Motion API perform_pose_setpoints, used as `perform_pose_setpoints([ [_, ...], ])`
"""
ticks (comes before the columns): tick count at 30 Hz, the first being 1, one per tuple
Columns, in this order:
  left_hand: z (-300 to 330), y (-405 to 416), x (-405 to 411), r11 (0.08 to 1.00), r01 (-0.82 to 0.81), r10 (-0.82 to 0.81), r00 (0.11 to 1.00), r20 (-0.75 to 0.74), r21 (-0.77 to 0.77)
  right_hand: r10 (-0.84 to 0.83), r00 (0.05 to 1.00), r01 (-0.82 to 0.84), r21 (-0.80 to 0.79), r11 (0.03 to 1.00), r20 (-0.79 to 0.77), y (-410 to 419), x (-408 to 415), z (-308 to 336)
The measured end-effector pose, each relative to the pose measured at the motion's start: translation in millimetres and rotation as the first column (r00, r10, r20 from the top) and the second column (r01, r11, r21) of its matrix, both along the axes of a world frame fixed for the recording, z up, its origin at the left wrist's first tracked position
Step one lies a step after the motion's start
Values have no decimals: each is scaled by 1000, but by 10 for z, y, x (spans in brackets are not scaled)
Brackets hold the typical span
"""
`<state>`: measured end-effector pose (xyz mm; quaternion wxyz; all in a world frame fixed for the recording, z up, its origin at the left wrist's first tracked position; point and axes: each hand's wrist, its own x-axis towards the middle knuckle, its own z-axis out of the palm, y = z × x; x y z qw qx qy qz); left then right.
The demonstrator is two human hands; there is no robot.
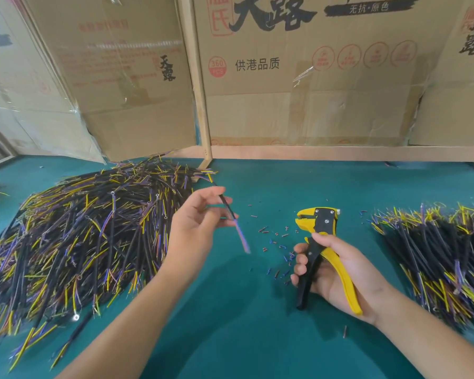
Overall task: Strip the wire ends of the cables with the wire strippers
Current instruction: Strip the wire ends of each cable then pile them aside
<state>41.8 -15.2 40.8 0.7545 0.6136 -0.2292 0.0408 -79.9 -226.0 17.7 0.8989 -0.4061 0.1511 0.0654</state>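
Cable [228, 207] pinched in left hand [196, 224]; right hand [337, 272] grips wire strippers [319, 242].

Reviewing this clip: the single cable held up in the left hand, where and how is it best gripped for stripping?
Grip the cable on its black sheath, just above where the coloured wire ends fan out, as the left hand does. Come from the left, leaving the lower ends free toward the wire strippers in the right hand.

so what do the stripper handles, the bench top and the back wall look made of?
Wire strippers: handles look like matte yellow and black plastic; two bright rivets suggest a metal head. Bench top: teal, dull, probably a rubber or felt mat. Back wall: printed corrugated cardboard, creased and taped.
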Motion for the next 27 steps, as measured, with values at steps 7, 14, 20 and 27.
perform_pose_setpoints([
  [7,-120,7,8,893,-108,40,986,162,436,31,999,-32,12,999,22,-40,23,-62],
  [14,-284,4,6,388,-121,-216,952,218,914,46,999,-47,42,998,20,-67,60,-127],
  [20,-190,23,9,328,-267,-82,948,308,906,18,1000,-19,44,999,13,-35,17,-59],
  [27,-248,-3,26,285,-293,-96,939,331,913,52,998,-54,58,997,28,-63,32,-99],
])
